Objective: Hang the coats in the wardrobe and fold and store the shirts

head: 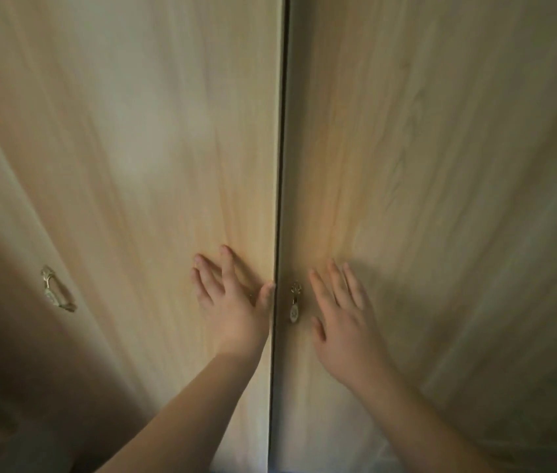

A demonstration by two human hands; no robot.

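Nothing is held. The left hand [232,302] is laid flat, fingers spread, against the left door [154,158] of a pale wood-grain wardrobe, with its thumb resting at that door's inner edge. The right hand [341,315] is likewise spread open and empty, placed palm-down on the right door [440,165]. Between the two hands a small metal handle [294,303] is seen hanging on the right door, just beside the dark vertical seam [280,165] where the doors meet. The seam, and so the wardrobe's long axis, runs straight up and down the view, and the doors are seen closed together. A second metal handle [57,290] is fixed on another panel at far left. Both bare forearms are stretched forward and upward from the bottom of the view, wrists nearly straight. No coats or shirts are visible.
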